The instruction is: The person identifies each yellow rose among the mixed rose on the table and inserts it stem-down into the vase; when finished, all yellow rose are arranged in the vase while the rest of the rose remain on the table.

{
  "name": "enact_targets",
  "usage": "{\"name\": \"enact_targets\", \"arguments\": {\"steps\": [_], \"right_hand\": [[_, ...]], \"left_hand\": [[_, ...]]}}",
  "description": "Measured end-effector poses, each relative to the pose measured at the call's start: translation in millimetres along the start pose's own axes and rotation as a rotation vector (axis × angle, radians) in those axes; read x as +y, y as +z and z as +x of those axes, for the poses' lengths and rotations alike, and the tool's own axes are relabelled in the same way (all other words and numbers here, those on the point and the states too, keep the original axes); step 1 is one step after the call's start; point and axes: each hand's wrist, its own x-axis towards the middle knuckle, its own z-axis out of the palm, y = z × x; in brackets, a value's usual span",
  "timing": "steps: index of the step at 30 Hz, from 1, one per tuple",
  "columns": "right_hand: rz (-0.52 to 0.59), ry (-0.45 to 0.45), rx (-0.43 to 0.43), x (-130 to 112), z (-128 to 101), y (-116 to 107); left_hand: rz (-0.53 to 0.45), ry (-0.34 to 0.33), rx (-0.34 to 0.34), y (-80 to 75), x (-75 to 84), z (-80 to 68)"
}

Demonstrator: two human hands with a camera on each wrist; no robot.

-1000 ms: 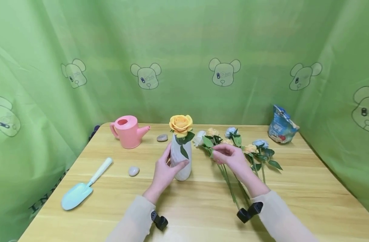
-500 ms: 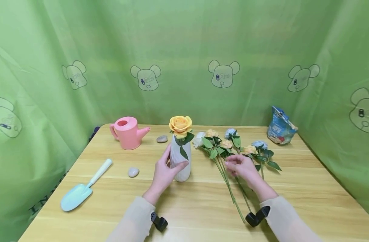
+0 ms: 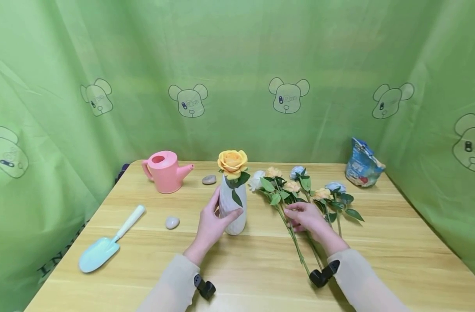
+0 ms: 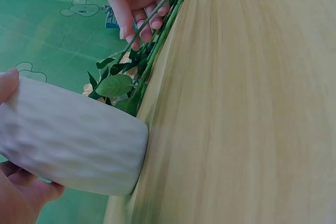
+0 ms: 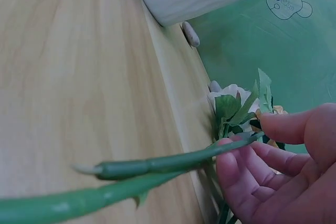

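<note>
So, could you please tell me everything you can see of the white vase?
The white vase stands upright on the wooden table, left of the loose flowers. It looks like matte ceramic with a dimpled surface, narrow at the neck and wider below. One yellow rose with dark leaves stands in it. The left hand grips its side.

Desk (image 3: 377, 242): light wood-grain top, smooth, satin sheen. Vase (image 3: 234, 208): white, matt, dimpled texture, looks ceramic. Flower stems (image 3: 295, 242): smooth green plastic look, cloth-like petals. Watering can (image 3: 165, 170) and trowel (image 3: 105, 245): smooth matt plastic. Backdrop (image 3: 237, 78): green cloth, creased. Bag (image 3: 363, 163): glossy foil.
</note>
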Motion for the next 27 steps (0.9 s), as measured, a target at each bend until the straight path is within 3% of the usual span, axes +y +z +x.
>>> {"name": "enact_targets", "arguments": {"steps": [12,19,27], "right_hand": [[0.078,-0.001,-0.054,-0.3,-0.3,-2.5],[0.141,-0.037,-0.083,-12.6,-9.2,-5.1],[0.169,-0.138,-0.05,-31.3,-18.6,-8.7]], "left_hand": [[0.004,0.032,0.004,0.4,-4.0,0.5],[0.006,0.034,0.023,4.1,-34.4,8.8],[0.006,0.053,0.019,4.1,-39.4,9.2]]}}
